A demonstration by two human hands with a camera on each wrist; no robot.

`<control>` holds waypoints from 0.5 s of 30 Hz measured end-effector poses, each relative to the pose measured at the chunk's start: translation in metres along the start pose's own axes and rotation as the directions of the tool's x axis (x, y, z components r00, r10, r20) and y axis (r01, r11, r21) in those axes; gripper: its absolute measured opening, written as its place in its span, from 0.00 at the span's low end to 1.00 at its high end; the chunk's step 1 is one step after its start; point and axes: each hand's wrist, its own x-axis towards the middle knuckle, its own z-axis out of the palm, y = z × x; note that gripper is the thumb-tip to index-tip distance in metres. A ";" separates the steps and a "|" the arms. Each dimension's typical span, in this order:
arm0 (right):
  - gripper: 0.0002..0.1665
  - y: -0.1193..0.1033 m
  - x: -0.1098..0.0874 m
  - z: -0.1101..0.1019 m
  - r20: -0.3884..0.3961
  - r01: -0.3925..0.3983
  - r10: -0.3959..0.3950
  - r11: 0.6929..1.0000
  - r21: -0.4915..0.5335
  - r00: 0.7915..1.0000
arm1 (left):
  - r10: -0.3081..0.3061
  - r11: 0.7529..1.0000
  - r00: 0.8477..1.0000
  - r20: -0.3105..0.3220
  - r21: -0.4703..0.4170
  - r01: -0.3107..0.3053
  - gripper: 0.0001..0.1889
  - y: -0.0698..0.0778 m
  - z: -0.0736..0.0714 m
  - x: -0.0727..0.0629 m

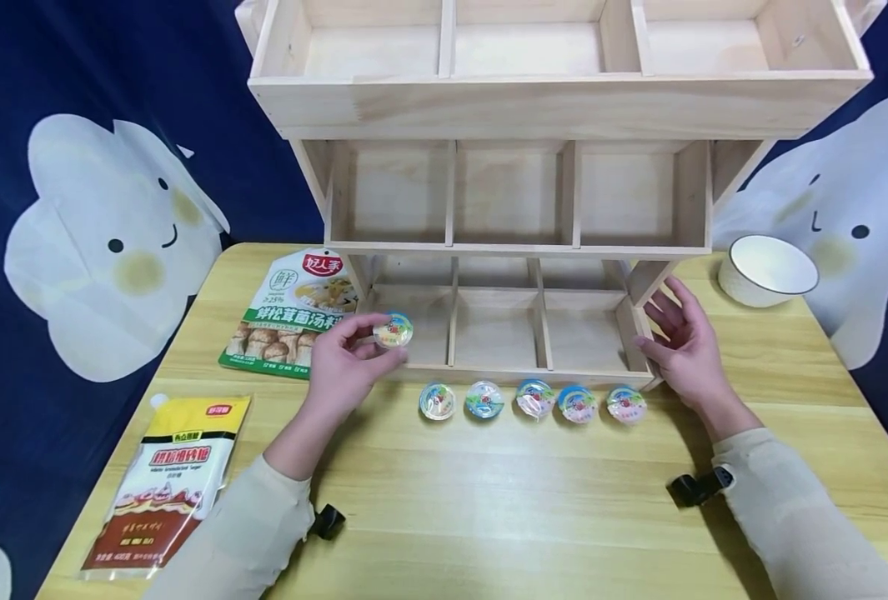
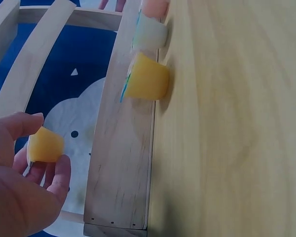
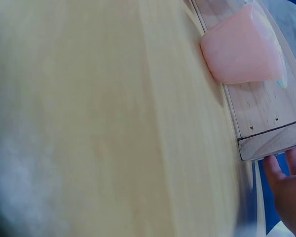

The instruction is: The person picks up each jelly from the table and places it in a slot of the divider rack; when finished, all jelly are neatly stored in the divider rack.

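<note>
My left hand (image 1: 349,358) pinches a small jelly cup (image 1: 393,331) with a printed foil lid, above the front left of the wooden shelf's (image 1: 519,377) bottom tier. In the left wrist view this jelly cup (image 2: 47,145) is yellow, held between thumb and fingers. Several more jelly cups stand in a row along the shelf's front edge, among them a yellow one (image 2: 149,79), a whitish one (image 2: 152,33) and a pink one (image 3: 241,47). My right hand (image 1: 684,346) touches the right end of the bottom tier, its fingers against the outer side.
The shelf rises in three divided tiers, its top tier (image 1: 556,108) jutting highest. On the left lie a green and white food packet (image 1: 282,312) and a yellow and brown packet (image 1: 162,492). A white bowl (image 1: 766,271) stands at the back right.
</note>
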 end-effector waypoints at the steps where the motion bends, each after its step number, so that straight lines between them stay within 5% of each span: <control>1: 0.56 0.000 0.000 0.000 0.001 0.000 0.000 1.000 -0.004 1.000 | -0.005 1.000 1.000 0.000 -0.008 0.005 0.24 -0.001 0.001 0.002; 15: 0.55 0.001 0.000 0.000 0.002 -0.004 0.004 1.000 -0.001 1.000 | -0.087 0.995 0.996 -0.025 -0.044 0.086 0.25 -0.008 0.015 0.037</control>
